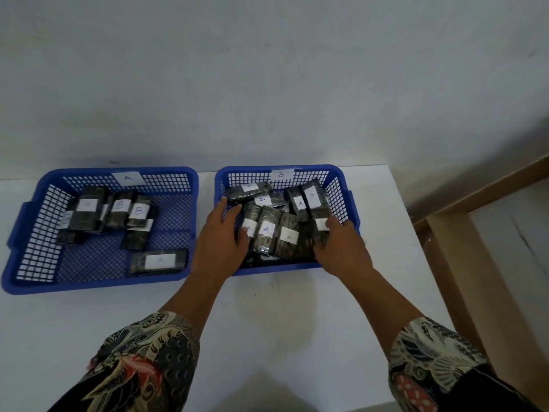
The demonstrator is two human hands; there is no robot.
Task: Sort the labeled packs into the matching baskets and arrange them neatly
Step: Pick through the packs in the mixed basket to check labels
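**Both hands working the wrongly filled B basket**

Two blue plastic mesh baskets are sitting side by side on the white table (282, 307): the A-tagged basket (29, 233) to the left, the B-tagged basket (341, 179) to the right. Dark foil packs with white paper labels (267, 230) marked A are crowding the B-tagged basket; packs marked B (138, 212) are lying in the A-tagged one. The left hand (221, 239) is pressing on the cluster's left flank; the right hand (341, 245) is curling onto a pack at its right edge. Whether either is truly gripping, cannot tell. Best approach, judging so: squeeze several A packs together, labels upward, and carry them across as one bundle.
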